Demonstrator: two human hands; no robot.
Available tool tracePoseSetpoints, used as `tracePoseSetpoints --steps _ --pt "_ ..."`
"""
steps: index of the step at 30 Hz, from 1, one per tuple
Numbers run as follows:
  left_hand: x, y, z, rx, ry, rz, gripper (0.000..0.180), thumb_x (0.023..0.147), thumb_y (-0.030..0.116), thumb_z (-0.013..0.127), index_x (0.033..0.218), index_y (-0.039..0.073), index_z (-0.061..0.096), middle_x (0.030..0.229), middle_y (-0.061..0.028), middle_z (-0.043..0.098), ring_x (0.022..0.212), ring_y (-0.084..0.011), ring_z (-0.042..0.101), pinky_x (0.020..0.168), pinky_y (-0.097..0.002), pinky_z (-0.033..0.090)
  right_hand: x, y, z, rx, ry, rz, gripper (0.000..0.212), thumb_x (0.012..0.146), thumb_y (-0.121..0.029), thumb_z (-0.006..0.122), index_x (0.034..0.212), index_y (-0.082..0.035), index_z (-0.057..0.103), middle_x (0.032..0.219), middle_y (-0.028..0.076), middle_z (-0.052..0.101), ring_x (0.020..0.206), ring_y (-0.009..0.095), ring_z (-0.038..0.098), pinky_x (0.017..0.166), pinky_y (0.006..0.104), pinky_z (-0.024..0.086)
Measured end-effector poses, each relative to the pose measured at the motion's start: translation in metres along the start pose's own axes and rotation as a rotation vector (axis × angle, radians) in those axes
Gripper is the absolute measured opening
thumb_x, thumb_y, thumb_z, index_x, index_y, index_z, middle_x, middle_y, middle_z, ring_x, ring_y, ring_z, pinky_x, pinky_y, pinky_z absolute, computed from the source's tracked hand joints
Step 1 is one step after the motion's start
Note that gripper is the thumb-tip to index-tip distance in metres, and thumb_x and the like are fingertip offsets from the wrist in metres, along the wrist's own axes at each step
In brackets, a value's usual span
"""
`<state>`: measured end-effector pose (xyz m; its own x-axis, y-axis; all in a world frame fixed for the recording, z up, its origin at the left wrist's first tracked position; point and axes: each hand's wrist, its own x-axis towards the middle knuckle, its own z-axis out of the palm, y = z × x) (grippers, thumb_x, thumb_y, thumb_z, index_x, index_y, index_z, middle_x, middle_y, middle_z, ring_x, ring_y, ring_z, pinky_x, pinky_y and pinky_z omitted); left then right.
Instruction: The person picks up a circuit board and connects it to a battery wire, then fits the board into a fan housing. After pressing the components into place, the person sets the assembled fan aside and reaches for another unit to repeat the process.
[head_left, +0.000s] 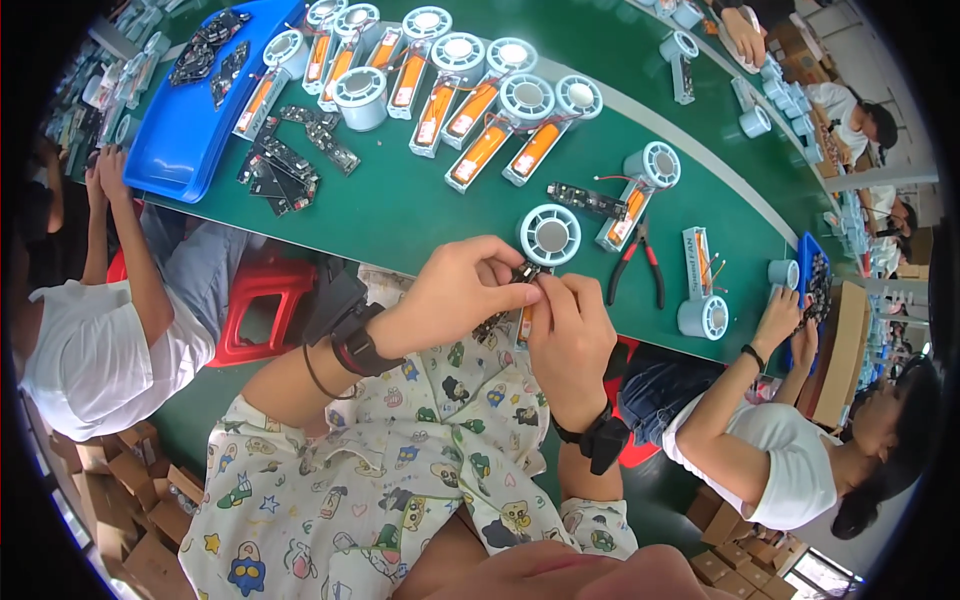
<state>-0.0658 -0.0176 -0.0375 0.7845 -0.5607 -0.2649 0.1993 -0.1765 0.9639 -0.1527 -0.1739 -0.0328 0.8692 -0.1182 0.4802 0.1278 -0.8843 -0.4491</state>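
At the table's near edge, a handheld fan with a pale blue round head lies between my hands, its orange battery partly showing below the fingers. My left hand is closed, with thumb and forefinger pinching a small dark circuit board just below the fan head. My right hand is curled around the fan's body, its fingertips meeting the left ones at the board. The fingers hide most of the body and any wires there. Red-handled pliers lie right of my hands.
Several open fans with orange batteries stand across the green table. Loose circuit boards lie left, near a blue tray. Another board touches a fan ahead. Co-workers sit on both sides; one's hand is at right.
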Motion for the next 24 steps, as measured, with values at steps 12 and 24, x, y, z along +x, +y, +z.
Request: tracePoseSetpoints --steps 12,24 --pt "-0.005 0.008 -0.007 -0.200 -0.055 -0.146 0.030 0.093 0.015 0.079 0.111 -0.006 0.067 0.085 -0.0037 0.068 0.063 -0.0060 0.061 0.053 -0.0242 0.050 0.007 0.000 -0.020 -0.039 -0.222 0.071 0.020 0.087 -0.002 0.075 0.108 -0.004 0.075 0.096 0.009 0.065 0.074 0.027 0.068 0.063 0.0361 0.054" --pt "-0.003 0.006 -0.007 -0.375 -0.114 -0.170 0.024 0.098 0.007 0.072 0.116 -0.004 0.062 0.092 -0.0061 0.071 0.065 -0.0099 0.066 0.051 -0.0246 0.055 -0.006 0.005 -0.006 -0.007 -0.027 -0.060 0.023 0.083 -0.001 0.076 0.106 -0.003 0.074 0.098 0.009 0.068 0.075 0.026 0.069 0.062 0.0343 0.054"
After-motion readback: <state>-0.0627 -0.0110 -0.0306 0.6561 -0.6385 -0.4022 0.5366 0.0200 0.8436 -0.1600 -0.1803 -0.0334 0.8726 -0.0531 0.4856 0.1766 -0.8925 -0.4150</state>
